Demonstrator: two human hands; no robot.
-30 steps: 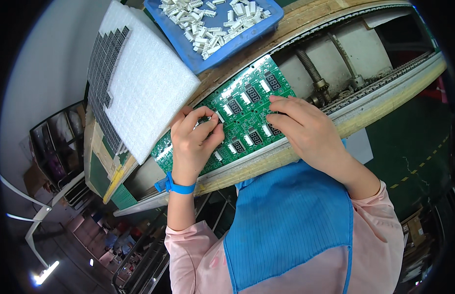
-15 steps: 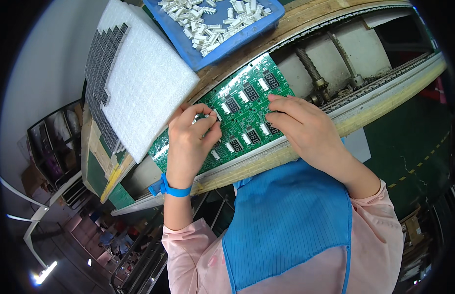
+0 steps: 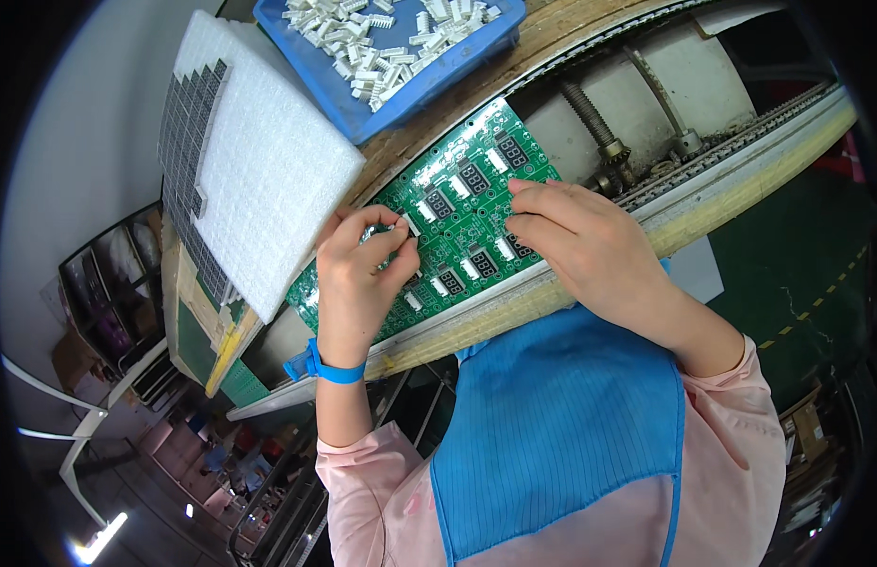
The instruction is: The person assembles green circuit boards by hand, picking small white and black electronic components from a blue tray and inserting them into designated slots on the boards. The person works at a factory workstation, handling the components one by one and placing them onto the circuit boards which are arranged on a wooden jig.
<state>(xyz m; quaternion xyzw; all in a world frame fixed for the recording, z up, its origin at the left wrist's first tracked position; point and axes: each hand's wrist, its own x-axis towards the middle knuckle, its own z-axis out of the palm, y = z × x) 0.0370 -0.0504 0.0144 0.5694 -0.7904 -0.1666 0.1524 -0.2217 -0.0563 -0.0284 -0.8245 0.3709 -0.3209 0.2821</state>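
A green circuit board (image 3: 469,221) lies on the rail in front of me, bearing two rows of black digit displays (image 3: 472,178) with white connectors (image 3: 497,161) beside them. Over its left part, my left hand (image 3: 363,260) is closed in a pinch at a small white connector (image 3: 412,225), low against the board. The fingers hide part of that connector and the displays there. My right hand (image 3: 576,231) rests on the board's right end, fingers apart and slightly bent, fingertips beside the displays. Its thumb is hidden.
A blue tray (image 3: 401,118) of loose white connectors stands beyond the board. Left of it, a white foam block (image 3: 268,161) carries rows of dark display parts (image 3: 188,142). A chain (image 3: 731,148) and a threaded rod (image 3: 587,109) lie to the right. A blue strap (image 3: 339,372) circles my left wrist.
The view has shifted slightly, so the tray and board sit a little further left in the picture. Both hands keep nearly the same places on the board.
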